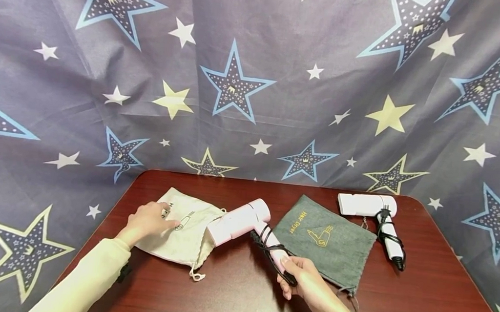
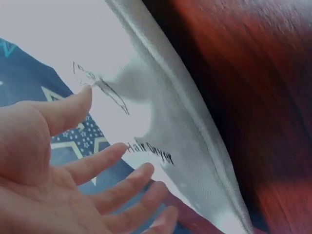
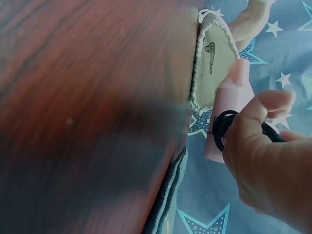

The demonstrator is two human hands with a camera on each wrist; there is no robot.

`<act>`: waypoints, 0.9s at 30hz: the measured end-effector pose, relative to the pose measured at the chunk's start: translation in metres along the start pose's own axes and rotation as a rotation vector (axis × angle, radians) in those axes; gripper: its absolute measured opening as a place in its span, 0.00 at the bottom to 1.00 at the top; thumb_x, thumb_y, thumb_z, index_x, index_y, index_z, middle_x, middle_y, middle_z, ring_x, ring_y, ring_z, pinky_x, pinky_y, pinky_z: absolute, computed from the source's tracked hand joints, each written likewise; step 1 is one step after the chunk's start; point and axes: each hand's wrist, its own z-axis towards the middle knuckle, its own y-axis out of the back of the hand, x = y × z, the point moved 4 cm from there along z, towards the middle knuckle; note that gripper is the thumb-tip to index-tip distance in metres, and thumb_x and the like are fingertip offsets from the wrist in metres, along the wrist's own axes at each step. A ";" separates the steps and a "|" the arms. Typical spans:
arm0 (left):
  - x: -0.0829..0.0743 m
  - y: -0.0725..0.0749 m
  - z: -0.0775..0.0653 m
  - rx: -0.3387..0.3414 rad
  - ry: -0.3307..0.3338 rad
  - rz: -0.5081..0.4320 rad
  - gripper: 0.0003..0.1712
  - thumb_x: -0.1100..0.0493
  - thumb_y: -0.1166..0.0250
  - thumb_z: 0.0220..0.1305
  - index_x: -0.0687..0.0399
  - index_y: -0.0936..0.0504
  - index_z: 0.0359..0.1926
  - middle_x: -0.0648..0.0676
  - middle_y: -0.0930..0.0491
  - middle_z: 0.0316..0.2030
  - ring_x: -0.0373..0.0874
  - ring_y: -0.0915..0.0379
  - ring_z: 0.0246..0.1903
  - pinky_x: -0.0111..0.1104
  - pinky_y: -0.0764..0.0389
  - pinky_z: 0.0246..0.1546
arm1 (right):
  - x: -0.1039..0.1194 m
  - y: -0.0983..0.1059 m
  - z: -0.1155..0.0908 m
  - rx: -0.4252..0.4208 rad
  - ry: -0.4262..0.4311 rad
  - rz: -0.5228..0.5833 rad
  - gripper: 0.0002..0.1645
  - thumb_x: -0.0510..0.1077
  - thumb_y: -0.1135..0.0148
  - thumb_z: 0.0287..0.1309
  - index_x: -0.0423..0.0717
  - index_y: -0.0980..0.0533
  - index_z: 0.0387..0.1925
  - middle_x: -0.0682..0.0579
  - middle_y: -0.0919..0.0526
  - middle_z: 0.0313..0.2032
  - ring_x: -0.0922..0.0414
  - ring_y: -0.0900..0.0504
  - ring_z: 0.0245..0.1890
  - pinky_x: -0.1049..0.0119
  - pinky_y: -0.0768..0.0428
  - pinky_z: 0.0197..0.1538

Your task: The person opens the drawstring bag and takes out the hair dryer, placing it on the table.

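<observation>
My right hand (image 1: 304, 280) grips the handle of a pale pink hair dryer (image 1: 240, 221), whose black cord is wound round the handle. The dryer's barrel points left, its nozzle overlapping the mouth of a cream drawstring bag (image 1: 182, 229) in the head view. Over that bag's far end hovers my left hand (image 1: 150, 221), fingers spread and holding nothing. In the left wrist view the bag (image 2: 161, 122) shows a dryer drawing and the words "Hair Dryer". The right wrist view shows the bag's gathered mouth (image 3: 214, 73) near the pink barrel (image 3: 229, 105).
A grey drawstring bag (image 1: 322, 240) with gold print lies flat right of centre on the red-brown table (image 1: 221, 300). Behind it at the right rests a white hair dryer (image 1: 367, 205), cord wrapped on its handle. A star-patterned cloth (image 1: 251, 141) hangs behind the table.
</observation>
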 end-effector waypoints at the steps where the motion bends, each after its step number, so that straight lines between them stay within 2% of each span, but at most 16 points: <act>1: -0.002 -0.001 -0.002 0.016 0.000 0.013 0.37 0.39 0.25 0.61 0.61 0.19 0.60 0.72 0.22 0.57 0.77 0.26 0.55 0.71 0.28 0.47 | 0.000 0.000 0.000 -0.002 -0.004 0.003 0.17 0.47 0.51 0.82 0.35 0.28 0.43 0.51 0.22 0.28 0.63 0.28 0.21 0.70 0.24 0.28; 5: -0.002 -0.007 -0.007 0.059 -0.015 0.042 0.39 0.35 0.24 0.58 0.60 0.20 0.58 0.72 0.24 0.57 0.77 0.27 0.55 0.72 0.28 0.47 | 0.002 0.001 0.000 -0.009 -0.008 0.004 0.18 0.47 0.51 0.82 0.34 0.28 0.43 0.50 0.22 0.28 0.63 0.28 0.21 0.70 0.25 0.28; 7: -0.002 -0.011 -0.008 0.068 -0.034 0.055 0.43 0.34 0.24 0.57 0.62 0.20 0.61 0.72 0.25 0.57 0.76 0.28 0.56 0.72 0.28 0.49 | 0.002 0.003 0.001 -0.013 -0.012 0.006 0.17 0.47 0.51 0.82 0.34 0.28 0.43 0.50 0.21 0.28 0.63 0.28 0.21 0.70 0.25 0.28; 12: -0.001 -0.017 -0.011 0.036 -0.067 0.077 0.51 0.36 0.20 0.51 0.66 0.23 0.66 0.73 0.26 0.56 0.74 0.29 0.56 0.67 0.26 0.51 | 0.001 0.005 0.002 -0.020 -0.015 0.011 0.17 0.47 0.51 0.83 0.36 0.28 0.41 0.50 0.21 0.28 0.64 0.28 0.21 0.70 0.24 0.28; 18: -0.002 -0.022 -0.014 0.009 -0.054 0.090 0.51 0.38 0.19 0.49 0.66 0.23 0.66 0.73 0.27 0.55 0.74 0.29 0.55 0.66 0.26 0.51 | 0.003 0.004 0.002 -0.030 -0.005 0.015 0.18 0.47 0.51 0.83 0.36 0.28 0.40 0.50 0.21 0.28 0.63 0.28 0.21 0.70 0.24 0.28; 27: -0.001 -0.026 -0.014 0.017 -0.050 0.077 0.50 0.39 0.19 0.51 0.66 0.24 0.66 0.73 0.28 0.56 0.73 0.31 0.56 0.67 0.28 0.51 | 0.004 0.000 0.007 -0.061 0.011 0.014 0.17 0.45 0.50 0.81 0.33 0.28 0.41 0.50 0.22 0.27 0.63 0.28 0.21 0.70 0.24 0.28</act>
